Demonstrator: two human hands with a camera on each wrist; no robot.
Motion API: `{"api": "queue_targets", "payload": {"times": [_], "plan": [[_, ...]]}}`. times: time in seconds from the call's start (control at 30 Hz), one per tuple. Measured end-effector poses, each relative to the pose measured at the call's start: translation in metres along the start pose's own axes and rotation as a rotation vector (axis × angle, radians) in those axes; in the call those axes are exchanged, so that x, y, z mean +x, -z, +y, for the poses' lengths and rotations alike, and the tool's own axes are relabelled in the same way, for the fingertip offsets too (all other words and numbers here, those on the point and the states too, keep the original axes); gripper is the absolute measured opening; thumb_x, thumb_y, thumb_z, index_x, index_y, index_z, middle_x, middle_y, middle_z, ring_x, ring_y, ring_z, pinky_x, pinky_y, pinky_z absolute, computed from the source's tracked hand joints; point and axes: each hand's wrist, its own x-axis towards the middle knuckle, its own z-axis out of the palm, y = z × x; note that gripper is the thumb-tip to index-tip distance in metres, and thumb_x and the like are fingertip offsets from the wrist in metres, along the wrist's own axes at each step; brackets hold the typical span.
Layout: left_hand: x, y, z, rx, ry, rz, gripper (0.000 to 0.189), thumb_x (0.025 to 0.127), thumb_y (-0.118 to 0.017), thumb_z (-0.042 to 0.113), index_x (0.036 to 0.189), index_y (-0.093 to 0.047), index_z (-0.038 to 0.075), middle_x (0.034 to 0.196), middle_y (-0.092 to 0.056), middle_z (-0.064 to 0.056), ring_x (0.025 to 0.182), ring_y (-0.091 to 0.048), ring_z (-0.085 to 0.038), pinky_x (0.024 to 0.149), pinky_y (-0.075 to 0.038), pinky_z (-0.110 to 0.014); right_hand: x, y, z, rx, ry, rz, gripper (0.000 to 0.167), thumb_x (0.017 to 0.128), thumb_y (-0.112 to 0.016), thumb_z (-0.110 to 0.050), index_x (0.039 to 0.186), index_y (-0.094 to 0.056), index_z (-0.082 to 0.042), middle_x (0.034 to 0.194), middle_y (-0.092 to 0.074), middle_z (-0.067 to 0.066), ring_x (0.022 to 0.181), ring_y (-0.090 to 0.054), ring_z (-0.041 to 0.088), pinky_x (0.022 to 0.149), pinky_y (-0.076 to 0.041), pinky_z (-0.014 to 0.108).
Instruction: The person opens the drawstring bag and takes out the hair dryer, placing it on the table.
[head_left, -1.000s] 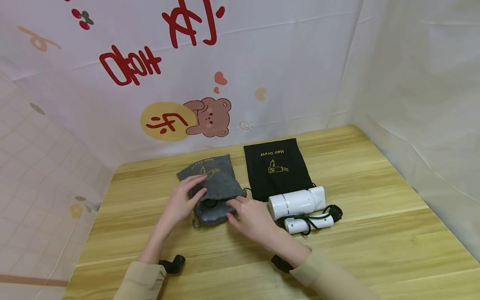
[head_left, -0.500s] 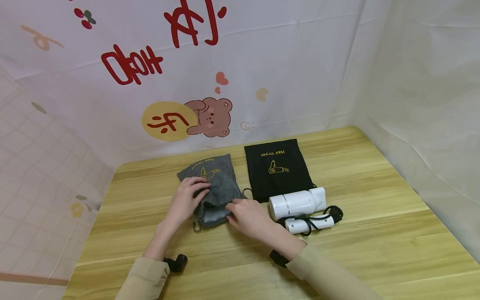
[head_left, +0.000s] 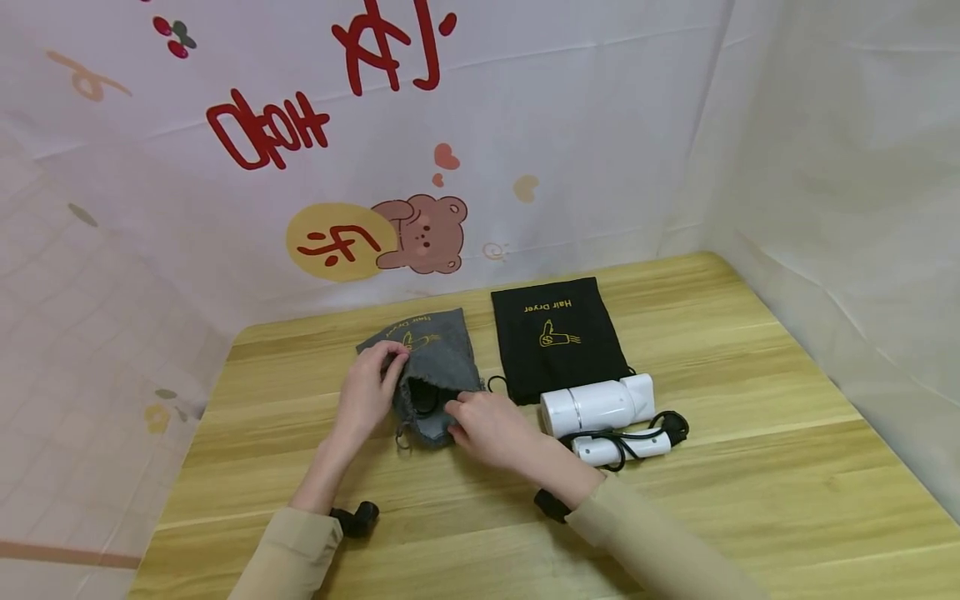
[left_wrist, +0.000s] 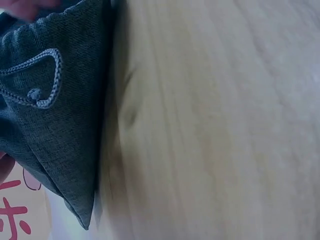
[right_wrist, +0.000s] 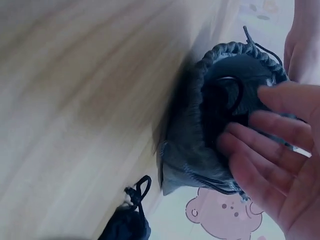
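Observation:
A grey drawstring bag with yellow "Hair Dryer" print lies on the table, its mouth gaping toward me. My left hand pinches the upper rim of that mouth between thumb and fingers. At the other side of the opening is my right hand, fingertips reaching into the mouth. The right wrist view shows those fingers loosely bent, the thumb apart from them. Deep in the bag sits something dark with a black cord loop; most of it is hidden. A drawstring loop hangs from the bag's side.
Right of the grey bag, a black drawstring bag lies flat on the wooden table. In front of it rests a white folded hair dryer, its black cord wound around the handle. A printed cloth hangs behind the table.
The grey bag's upper rim, sagging half a second ago, is now raised by my left hand, and the dark inside shows. My right hand stays at the mouth, barely moved.

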Motion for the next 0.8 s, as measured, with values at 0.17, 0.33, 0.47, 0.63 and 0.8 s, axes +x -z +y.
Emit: {"api": "queue_targets", "payload": {"times": [0.17,0.33,0.47,0.63,0.8], "plan": [[-0.001,-0.002,-0.002,0.021,-0.041,-0.094,0.021,0.104,-0.067,0.020,0.120,-0.073,0.008,0.120,-0.075,-0.014,0.114,-0.067,-0.035,0.097,-0.056,-0.052,0.003,0.006,0.005,-0.003,-0.092,0.071,0.025,0.099,-0.074,-0.025,0.118,-0.076,-0.010,0.102,-0.077,0.005,0.088,-0.076,0.022,0.072,-0.063,0.036],[-0.004,-0.006,-0.006,0.034,-0.087,-0.132,0.025,0.099,-0.073,0.018,0.122,-0.078,0.008,0.131,-0.073,-0.014,0.128,-0.062,-0.037,0.111,-0.051,-0.056,0.006,0.009,0.010,0.033,-0.144,0.127,0.027,0.099,-0.074,-0.024,0.121,-0.076,-0.008,0.107,-0.078,0.008,0.092,-0.077,0.024,0.076,-0.065,0.038],[-0.003,-0.009,-0.006,0.017,-0.091,-0.061,0.017,0.099,-0.072,0.015,0.112,-0.081,0.008,0.118,-0.077,-0.011,0.116,-0.067,-0.033,0.102,-0.056,-0.051,0.010,0.010,0.013,0.058,-0.166,0.152,0.029,0.098,-0.075,-0.023,0.123,-0.075,-0.007,0.109,-0.078,0.009,0.092,-0.077,0.024,0.077,-0.064,0.038],[0.000,-0.010,-0.008,-0.014,-0.082,-0.004,0.015,0.101,-0.070,0.017,0.109,-0.079,0.008,0.108,-0.078,-0.010,0.104,-0.071,-0.030,0.089,-0.060,-0.046,0.013,0.009,0.014,0.065,-0.172,0.153,0.029,0.097,-0.076,-0.023,0.121,-0.075,-0.006,0.108,-0.077,0.010,0.091,-0.076,0.026,0.076,-0.064,0.039],[-0.002,-0.005,-0.015,-0.036,-0.114,-0.088,0.020,0.100,-0.072,0.018,0.117,-0.079,0.009,0.120,-0.077,-0.011,0.113,-0.070,-0.032,0.094,-0.059,-0.051,0.014,0.008,0.015,0.054,-0.153,0.142,0.026,0.097,-0.076,-0.022,0.117,-0.076,-0.005,0.103,-0.076,0.010,0.088,-0.075,0.026,0.074,-0.064,0.040]]}}
